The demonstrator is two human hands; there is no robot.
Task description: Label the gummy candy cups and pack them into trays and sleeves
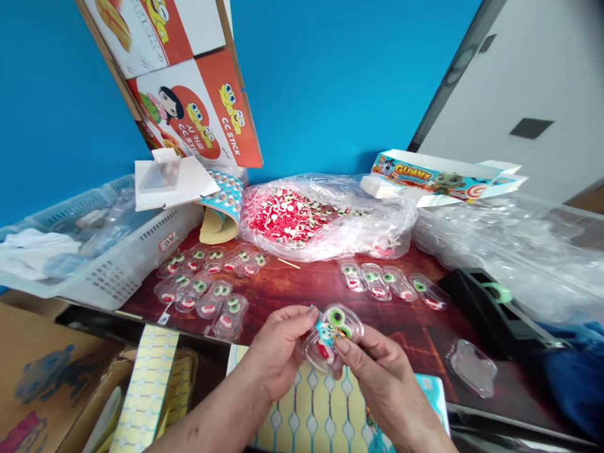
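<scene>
Between my two hands is a clear plastic candy pack (336, 316) with two green eyeball gummies and a red-and-white one inside. A colourful printed sticker (325, 331) lies across its narrow middle. My left hand (285, 340) grips the left side, thumb and fingertip at one end of the sticker. From the right, my right hand (384, 368) holds the pack with its thumb pressed on the sticker; the fingers behind are partly hidden. Below my hands lies a yellow backing sheet (306, 409) with rows of label outlines.
Filled packs stand in groups at left (231, 314) and right (372, 280). Behind them lies a bag of red-and-white gummies (283, 217). A white basket (141, 251), a black tape dispenser (476, 308), an empty clear shell (472, 367) and a Gummy display box (429, 176) surround the table.
</scene>
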